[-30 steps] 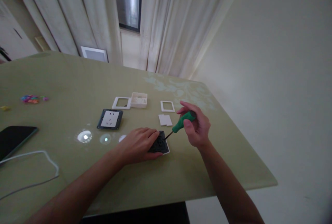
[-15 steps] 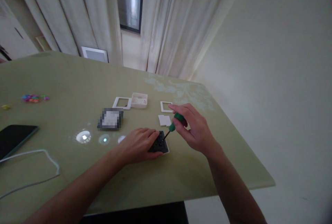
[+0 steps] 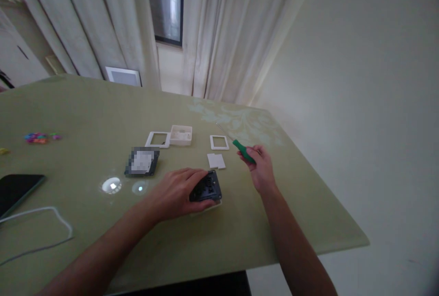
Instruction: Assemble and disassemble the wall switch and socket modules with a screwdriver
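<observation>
While clamping black wall-plate module (image 3: 211,187) in left hand (image 3: 178,193), at six o'clock from white plates (image 3: 212,161), and holding green screwdriver (image 3: 242,148) toward ten o'clock with right hand (image 3: 262,170), best grip edges evenly.

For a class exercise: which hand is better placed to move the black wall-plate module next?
Probably the left hand: it grips the black wall-plate module. The right hand is apart from it, holding the green-handled screwdriver.
</observation>
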Demonstrator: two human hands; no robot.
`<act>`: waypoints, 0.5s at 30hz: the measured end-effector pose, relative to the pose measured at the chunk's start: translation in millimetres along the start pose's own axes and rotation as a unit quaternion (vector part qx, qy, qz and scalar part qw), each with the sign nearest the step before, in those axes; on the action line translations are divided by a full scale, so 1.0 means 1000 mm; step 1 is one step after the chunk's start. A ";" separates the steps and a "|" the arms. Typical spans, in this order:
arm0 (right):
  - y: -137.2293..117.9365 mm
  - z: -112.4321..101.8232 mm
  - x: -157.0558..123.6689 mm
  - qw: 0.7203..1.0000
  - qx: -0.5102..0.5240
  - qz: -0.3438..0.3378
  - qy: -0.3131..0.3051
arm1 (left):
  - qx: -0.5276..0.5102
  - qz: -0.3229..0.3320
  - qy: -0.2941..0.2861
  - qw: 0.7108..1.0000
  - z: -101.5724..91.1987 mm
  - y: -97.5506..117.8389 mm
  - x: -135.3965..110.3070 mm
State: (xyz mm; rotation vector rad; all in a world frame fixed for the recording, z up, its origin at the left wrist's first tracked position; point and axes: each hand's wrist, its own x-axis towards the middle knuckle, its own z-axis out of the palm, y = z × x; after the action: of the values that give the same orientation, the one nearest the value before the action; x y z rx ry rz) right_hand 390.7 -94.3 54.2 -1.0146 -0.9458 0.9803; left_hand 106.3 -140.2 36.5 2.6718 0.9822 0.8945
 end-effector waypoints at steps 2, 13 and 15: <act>0.011 0.008 -0.009 0.996 0.004 0.077 -0.054 | -0.009 0.017 0.045 0.999 -0.004 -0.005 -0.001; 0.017 0.039 -0.045 0.948 0.028 0.231 -0.217 | 0.141 0.114 0.109 0.977 -0.016 -0.008 0.020; 0.016 0.038 -0.045 0.954 0.032 0.215 -0.205 | 0.147 0.120 0.100 0.977 -0.017 -0.009 0.028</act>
State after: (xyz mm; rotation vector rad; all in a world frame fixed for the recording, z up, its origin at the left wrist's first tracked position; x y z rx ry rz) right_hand 339.4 -124.9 41.0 -1.0009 -1.0401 1.6224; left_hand 108.9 -116.6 60.8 3.0484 0.9062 1.1695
